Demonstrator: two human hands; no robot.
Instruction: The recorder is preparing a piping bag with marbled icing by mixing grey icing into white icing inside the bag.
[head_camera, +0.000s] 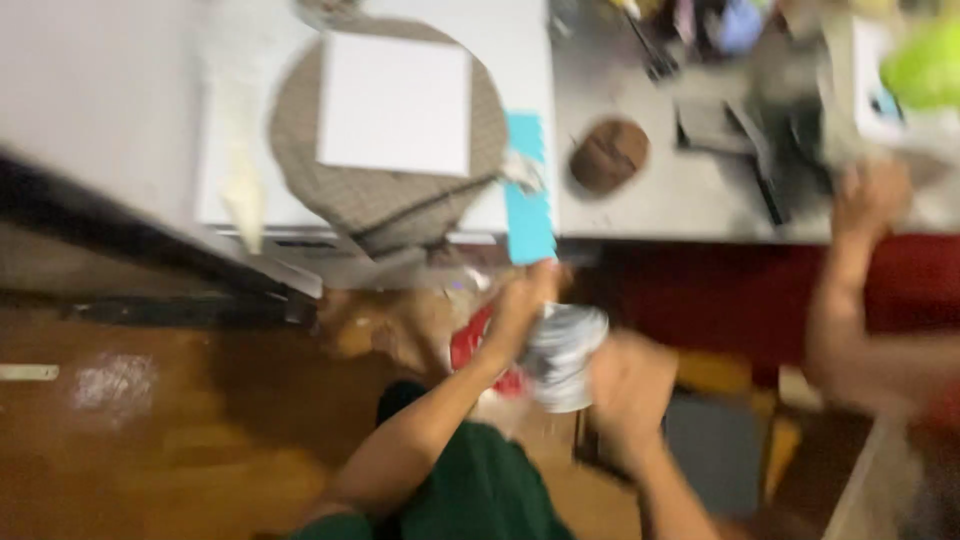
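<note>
The view is heavily blurred. My left hand and my right hand are close together below the table edge. Both grip a crumpled grey-and-white bundle, the left from the left side and the right from the lower right. Just behind the left hand shows something red, which is too blurred to name. Below are my dark green clothes.
A white table carries a round checked fabric piece with a white square sheet on it, beside a turquoise strip. A brown round object lies on the grey surface. Another person's arm reaches up at the right.
</note>
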